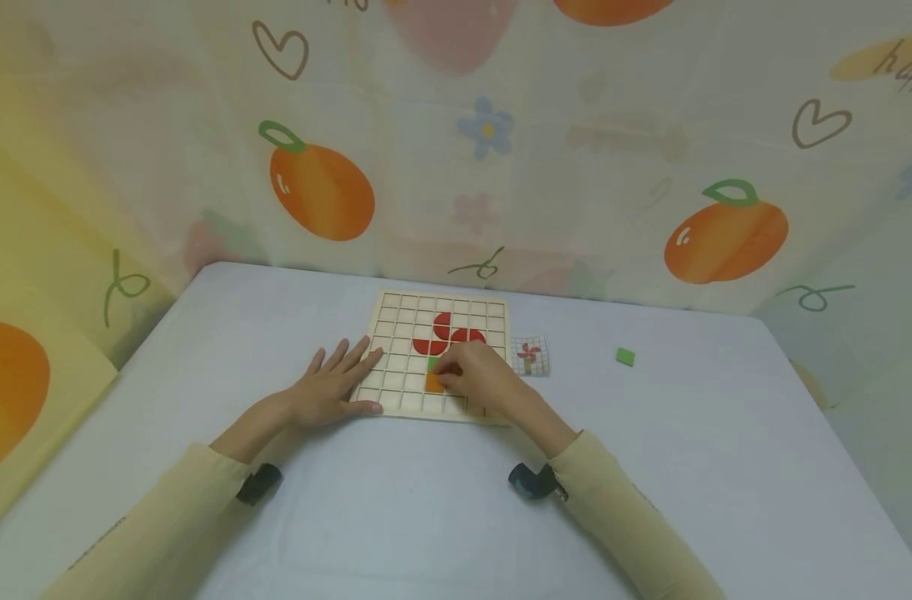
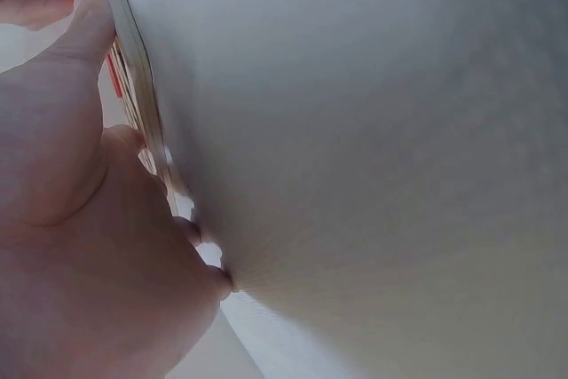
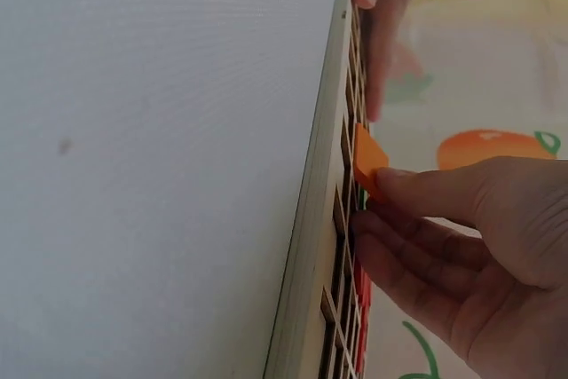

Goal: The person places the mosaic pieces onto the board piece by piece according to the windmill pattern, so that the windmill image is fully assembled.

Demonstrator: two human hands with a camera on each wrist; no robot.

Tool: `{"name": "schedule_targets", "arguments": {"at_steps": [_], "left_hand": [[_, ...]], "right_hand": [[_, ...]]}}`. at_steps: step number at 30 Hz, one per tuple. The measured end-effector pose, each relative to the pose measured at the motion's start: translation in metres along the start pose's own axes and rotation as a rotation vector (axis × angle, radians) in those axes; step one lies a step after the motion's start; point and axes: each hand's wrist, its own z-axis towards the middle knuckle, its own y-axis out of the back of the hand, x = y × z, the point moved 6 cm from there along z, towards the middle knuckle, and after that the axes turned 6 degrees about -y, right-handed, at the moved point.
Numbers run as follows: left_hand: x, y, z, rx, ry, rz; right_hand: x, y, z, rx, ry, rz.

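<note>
A wooden grid board lies on the table with red rounded pieces set in its cells. My right hand pinches an orange square tile between thumb and fingers; the tile tilts over a cell in the board's lower middle. Just above it, a green tile shows partly behind my fingers. My left hand rests with spread, straight fingers on the board's left edge, its thumb at the near left corner. In the left wrist view the left palm hides much of the board.
Against the board's right side lies a small pattern card with a red pinwheel figure on a grid. A loose green square tile sits farther right on the white tablecloth. A printed curtain hangs behind the table.
</note>
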Motion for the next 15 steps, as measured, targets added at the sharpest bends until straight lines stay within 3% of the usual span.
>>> {"name": "schedule_targets", "arguments": {"at_steps": [15], "left_hand": [[0.0011, -0.0015, 0.0000, 0.013, 0.017, 0.006]], "right_hand": [[0.0049, -0.0022, 0.0001, -0.025, 0.011, -0.091]]}}
